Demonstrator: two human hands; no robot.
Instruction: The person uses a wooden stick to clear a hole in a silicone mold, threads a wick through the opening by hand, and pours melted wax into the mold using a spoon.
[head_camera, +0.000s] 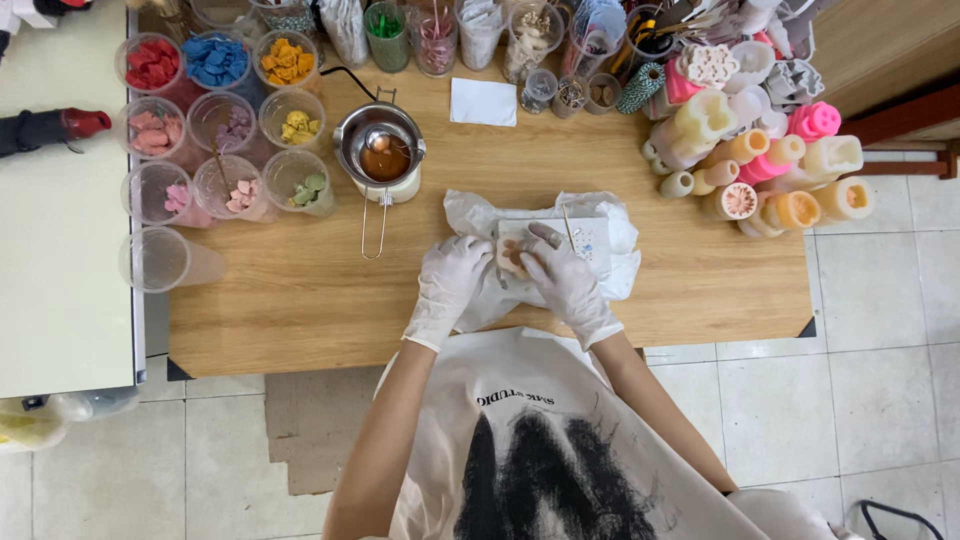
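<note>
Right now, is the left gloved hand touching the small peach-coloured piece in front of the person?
Touching. The head view shows the left hand and right hand closed around the small peach-coloured piece, with no gap, above the white plastic sheet.

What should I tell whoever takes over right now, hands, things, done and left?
Left hand and right hand, both gloved, hold a small peach block between them over a white tray on crumpled paper.
A metal pot of brown liquid stands behind, beside cups of coloured chips.
Moulds are piled on the right.
Done: block in hand. Left: cannot tell.
</note>
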